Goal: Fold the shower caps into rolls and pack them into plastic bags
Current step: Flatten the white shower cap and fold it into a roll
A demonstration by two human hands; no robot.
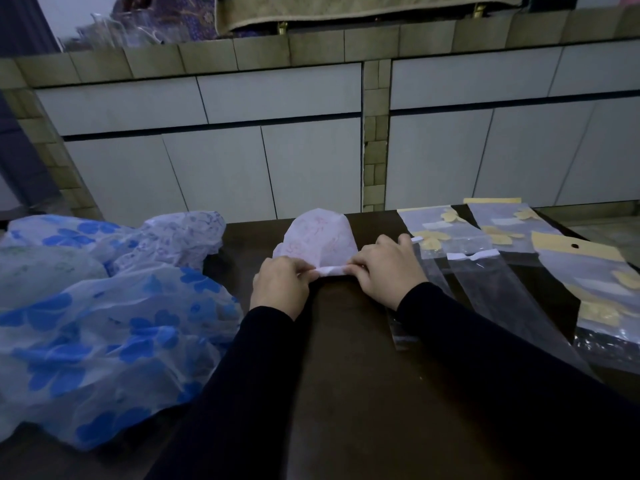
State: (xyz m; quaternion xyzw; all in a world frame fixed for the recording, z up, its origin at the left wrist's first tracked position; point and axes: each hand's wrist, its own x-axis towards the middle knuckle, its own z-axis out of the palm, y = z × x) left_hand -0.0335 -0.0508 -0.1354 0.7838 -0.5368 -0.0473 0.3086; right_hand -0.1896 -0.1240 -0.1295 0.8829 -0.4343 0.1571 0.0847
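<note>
A dark brown counter (346,358) fills the foreground. Behind it stand white cabinet doors (214,174) framed by beige tiles (374,133). Glassware (114,29) and patterned cloth (194,15) sit above.

both arms extended; left hand (280,287) and right hand (389,271) pinching, fingers curled.

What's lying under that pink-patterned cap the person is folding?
The pink-patterned cap lies flat on the dark table. The left hand and right hand pinch its rolled near edge. Whether anything else lies beneath it cannot be seen; the cap covers that spot.
</note>
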